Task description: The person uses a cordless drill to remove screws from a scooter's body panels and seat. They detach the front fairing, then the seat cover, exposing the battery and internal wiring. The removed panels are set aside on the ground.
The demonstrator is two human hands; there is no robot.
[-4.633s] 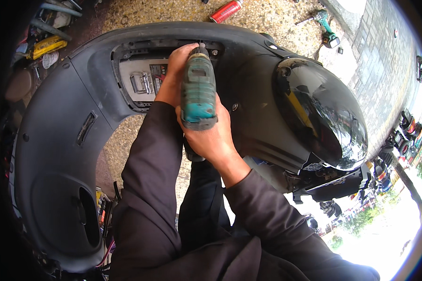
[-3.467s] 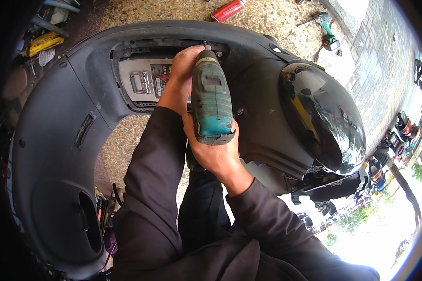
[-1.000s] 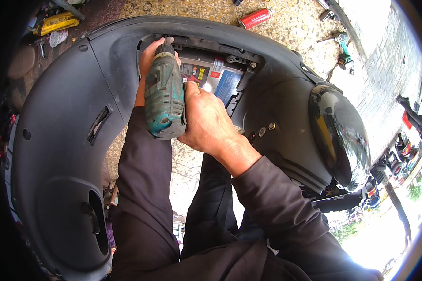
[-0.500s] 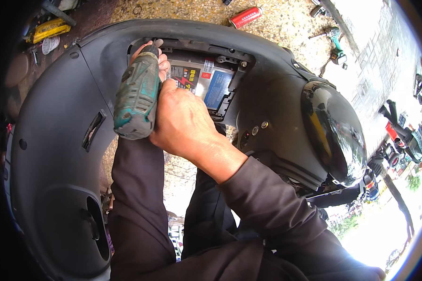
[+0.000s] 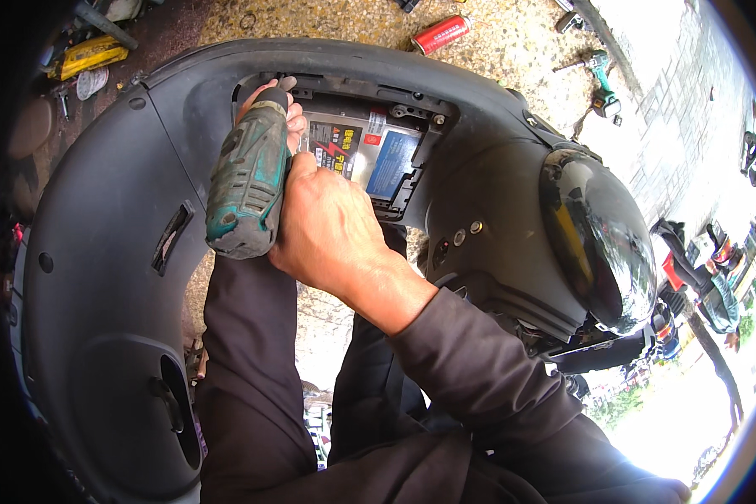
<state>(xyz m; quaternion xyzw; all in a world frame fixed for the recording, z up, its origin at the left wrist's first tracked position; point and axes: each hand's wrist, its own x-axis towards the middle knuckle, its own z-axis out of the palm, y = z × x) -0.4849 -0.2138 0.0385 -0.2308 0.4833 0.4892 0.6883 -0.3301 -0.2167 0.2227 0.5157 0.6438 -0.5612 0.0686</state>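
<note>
A worn teal and black power drill (image 5: 248, 181) points up and away from me, its chuck at the left end of a rectangular opening in a dark grey scooter body (image 5: 113, 218). My right hand (image 5: 332, 227) is closed round the drill's handle. Behind the chuck, my left hand (image 5: 295, 120) shows only some curled fingers and a fingertip; the drill hides the rest, and I cannot see what they pinch. Inside the opening sits a silver battery box (image 5: 364, 160) with black, yellow, red and blue labels. The drill's tip is hidden from view.
A red spray can (image 5: 441, 34) lies on the speckled floor beyond the scooter. Farther right lies a second teal drill (image 5: 601, 84). A yellow tool (image 5: 91, 57) is at the far left. The scooter's glossy dark headlight (image 5: 609, 244) bulges out on the right.
The view has shifted slightly, so the scooter and hands sit a little lower. Both hands and the drill keep nearly the same place at the opening's left end.
</note>
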